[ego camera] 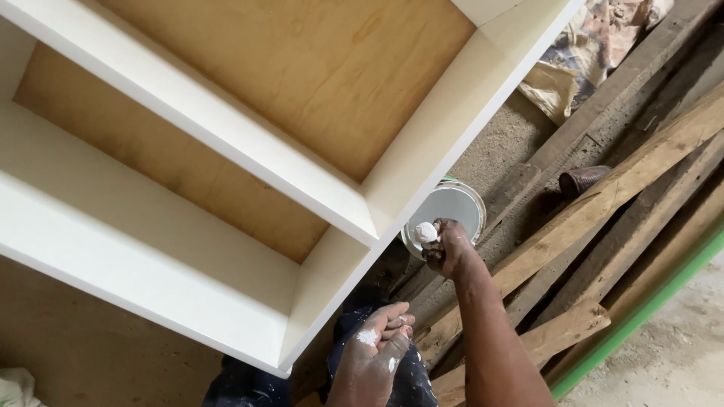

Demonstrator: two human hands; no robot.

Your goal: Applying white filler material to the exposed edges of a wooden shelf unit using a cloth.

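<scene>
The right hand (446, 247) reaches forward and down, arm stretched out straight from the lower edge of the view, forearm bare and turned so the back of the wrist faces up. Its fingers are curled tight around a small tool (426, 233) whose tip is coated in thick white paint; what kind of tool it is cannot be told under the coating. The tool tip sits at the near rim of a round paint can (452, 207), open and filled with pale grey-white paint, standing on the ground just beside the hand.

The left hand (375, 354) hangs lower and closer to the body, palm turned partly inward, fingers loosely bent and together, holding nothing. White paint spots mark its knuckles and back. Below it are dark trousers (411, 377) flecked with white.

To the left, filling most of the view, is a white-painted wooden shelf unit (226, 136) with bare plywood backing, its side panel running diagonally down to just beside the can. To the right, rough weathered planks (603, 203) lie stacked at an angle on the ground, with a green edge (641, 316) along them and a crumpled sack (573, 68) near the top.
</scene>
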